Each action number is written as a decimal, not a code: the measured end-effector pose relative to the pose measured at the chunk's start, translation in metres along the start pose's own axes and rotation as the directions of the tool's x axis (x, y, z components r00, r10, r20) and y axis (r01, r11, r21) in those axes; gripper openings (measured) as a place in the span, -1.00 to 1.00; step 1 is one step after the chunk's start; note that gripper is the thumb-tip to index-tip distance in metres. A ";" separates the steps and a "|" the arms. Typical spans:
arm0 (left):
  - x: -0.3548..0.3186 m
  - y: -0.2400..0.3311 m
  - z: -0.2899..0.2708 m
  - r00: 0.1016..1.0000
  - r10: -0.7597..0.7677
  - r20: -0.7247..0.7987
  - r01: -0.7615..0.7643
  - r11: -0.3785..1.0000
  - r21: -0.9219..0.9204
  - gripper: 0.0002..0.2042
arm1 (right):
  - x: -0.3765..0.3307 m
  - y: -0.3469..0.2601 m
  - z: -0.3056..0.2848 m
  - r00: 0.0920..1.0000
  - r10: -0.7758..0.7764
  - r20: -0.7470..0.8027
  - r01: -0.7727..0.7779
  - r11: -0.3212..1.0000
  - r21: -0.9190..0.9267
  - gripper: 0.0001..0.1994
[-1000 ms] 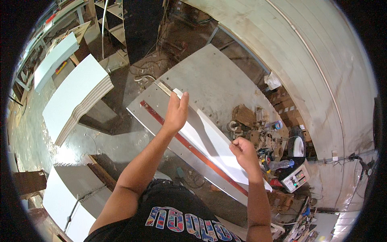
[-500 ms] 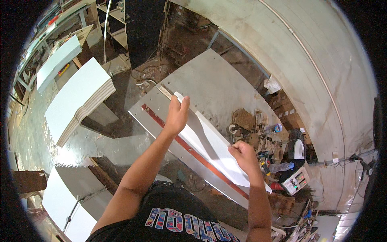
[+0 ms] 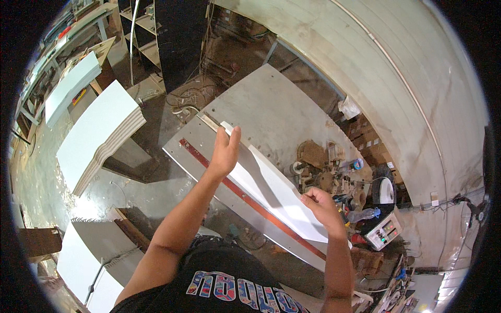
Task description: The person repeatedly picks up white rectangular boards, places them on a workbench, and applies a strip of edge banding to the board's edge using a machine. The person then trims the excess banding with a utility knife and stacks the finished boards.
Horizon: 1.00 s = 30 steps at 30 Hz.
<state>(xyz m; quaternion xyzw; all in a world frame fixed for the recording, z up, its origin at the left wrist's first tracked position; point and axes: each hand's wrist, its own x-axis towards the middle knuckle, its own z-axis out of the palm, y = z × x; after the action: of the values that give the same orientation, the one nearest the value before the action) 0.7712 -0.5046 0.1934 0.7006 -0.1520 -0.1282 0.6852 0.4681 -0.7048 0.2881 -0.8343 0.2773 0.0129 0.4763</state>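
White panel (image 3: pixel 271 182) on grey table (image 3: pixel 271 112), gripped at opposite ends by left hand (image 3: pixel 225 152), right hand (image 3: pixel 322 204)

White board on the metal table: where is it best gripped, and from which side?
Probably at its two ends, from the near long edge. The white board is long, narrow and lies flat on the metal table; the left hand rests at the far end, the right hand near the other.
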 end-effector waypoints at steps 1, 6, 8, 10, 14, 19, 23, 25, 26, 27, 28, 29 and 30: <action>0.002 -0.001 0.000 1.000 0.002 -0.011 -0.002 1.000 0.005 -0.48 | 0.006 0.001 0.005 0.999 0.042 -0.025 -0.043 0.999 -0.008 -0.75; 0.002 -0.002 0.001 1.000 0.001 0.009 -0.001 0.999 -0.042 -0.47 | 0.019 -0.004 0.012 0.999 0.039 -0.021 -0.040 0.997 -0.071 -0.63; 0.000 0.001 0.001 1.000 -0.022 0.006 0.022 1.000 -0.015 -0.47 | 0.022 -0.008 0.012 0.998 0.057 -0.024 -0.059 0.994 -0.096 -0.58; 0.000 0.002 0.002 0.999 -0.034 0.000 0.034 0.999 -0.011 -0.46 | 0.024 -0.012 0.013 0.994 0.096 -0.042 -0.100 0.989 -0.110 -0.53; 0.003 0.001 0.004 1.000 -0.024 0.017 0.025 0.999 -0.043 -0.45 | 0.024 -0.018 0.017 0.997 0.056 -0.044 -0.061 0.993 -0.101 -0.52; 0.008 0.003 -0.001 0.998 -0.036 0.050 0.033 0.998 0.046 -0.45 | 0.018 -0.025 0.008 0.999 0.034 -0.013 -0.036 0.981 -0.193 -0.56; 0.007 0.011 -0.003 0.997 -0.028 0.071 0.025 0.999 0.042 -0.43 | -0.005 -0.029 -0.012 0.997 0.074 0.008 -0.071 0.969 -0.235 -0.58; 0.007 0.014 -0.001 0.998 -0.008 0.065 0.007 1.000 0.015 -0.43 | -0.017 -0.030 -0.022 0.996 0.087 0.011 -0.082 0.964 -0.253 -0.61; 0.007 0.014 0.000 0.998 -0.013 0.059 0.011 0.999 0.036 -0.43 | -0.021 -0.030 -0.026 0.994 0.109 0.011 -0.102 0.955 -0.278 -0.66; 0.007 0.013 0.001 0.999 -0.022 0.044 0.019 0.998 0.061 -0.42 | -0.022 -0.029 -0.029 0.996 0.089 0.026 -0.080 0.967 -0.241 -0.68; 0.008 0.013 0.002 0.999 -0.043 0.019 0.041 0.993 0.113 -0.42 | -0.023 -0.028 -0.031 0.996 0.085 0.037 -0.075 0.974 -0.212 -0.69; 0.009 0.012 0.003 0.999 -0.036 0.034 0.033 0.996 0.077 -0.41 | -0.023 -0.027 -0.031 0.996 0.079 0.051 -0.069 0.981 -0.180 -0.71; 0.009 0.011 0.004 0.998 -0.043 0.037 0.040 0.997 0.070 -0.41 | -0.022 -0.026 -0.030 0.997 0.070 0.035 -0.062 0.981 -0.183 -0.69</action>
<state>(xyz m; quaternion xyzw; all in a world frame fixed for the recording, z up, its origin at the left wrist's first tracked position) 0.7778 -0.5116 0.2049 0.7242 -0.1551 -0.1506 0.6548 0.4546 -0.7090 0.3313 -0.8642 0.2927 0.0710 0.4031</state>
